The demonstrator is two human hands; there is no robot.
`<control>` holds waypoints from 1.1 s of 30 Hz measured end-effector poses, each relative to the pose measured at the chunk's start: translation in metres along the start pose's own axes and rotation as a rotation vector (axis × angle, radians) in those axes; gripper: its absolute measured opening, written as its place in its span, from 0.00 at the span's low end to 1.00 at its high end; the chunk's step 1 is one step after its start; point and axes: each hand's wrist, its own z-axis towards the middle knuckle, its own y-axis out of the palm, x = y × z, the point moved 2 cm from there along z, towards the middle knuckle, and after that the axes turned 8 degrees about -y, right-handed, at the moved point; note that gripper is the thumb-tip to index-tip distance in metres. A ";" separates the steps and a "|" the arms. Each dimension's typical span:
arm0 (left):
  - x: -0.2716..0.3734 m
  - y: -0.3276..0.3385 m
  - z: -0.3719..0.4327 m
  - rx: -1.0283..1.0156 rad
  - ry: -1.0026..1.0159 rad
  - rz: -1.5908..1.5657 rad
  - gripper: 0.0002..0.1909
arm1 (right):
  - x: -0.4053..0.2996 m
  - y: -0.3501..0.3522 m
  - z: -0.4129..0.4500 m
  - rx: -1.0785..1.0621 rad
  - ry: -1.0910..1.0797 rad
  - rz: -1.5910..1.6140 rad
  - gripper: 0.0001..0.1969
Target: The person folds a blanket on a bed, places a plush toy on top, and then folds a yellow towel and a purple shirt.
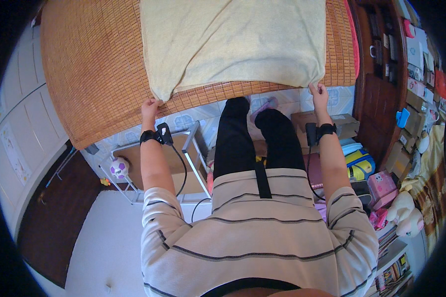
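A pale yellow towel-like cloth (245, 41) is spread over a bed covered with a brown bamboo slat mat (93, 67). My left hand (151, 108) pinches the cloth's near left corner, which is drawn to a point at the mat's front edge. At the near right corner, my right hand (319, 94) grips the cloth between thumb and fingers. Between the two hands the near hem sags back in a shallow curve, baring a strip of mat. A long diagonal fold runs from the left corner towards the far side. Both wrists carry black straps with small cabled devices.
A metal-framed folding stand (193, 148) and a purple-and-white ball (119, 167) are at the left below the bed. Cardboard boxes (342, 126), a blue-yellow bag (360, 165) and plush toys (405, 215) crowd the right, near a dark wooden cabinet (379, 92).
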 end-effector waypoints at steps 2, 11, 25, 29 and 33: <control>0.006 0.005 -0.005 -0.037 -0.033 0.033 0.06 | 0.017 -0.005 0.002 0.000 0.026 0.078 0.12; 0.007 -0.011 -0.009 -0.247 -0.366 -0.195 0.07 | 0.002 -0.010 -0.007 -0.080 0.447 0.191 0.09; -0.006 0.011 -0.010 0.051 -0.123 -0.215 0.06 | -0.002 -0.027 -0.004 -0.002 0.476 0.470 0.10; -0.009 0.009 -0.002 0.046 -0.096 -0.241 0.06 | 0.001 -0.034 0.000 0.028 0.488 0.496 0.11; -0.017 0.009 0.004 0.084 -0.143 -0.201 0.06 | -0.013 -0.036 0.000 0.039 0.516 0.494 0.12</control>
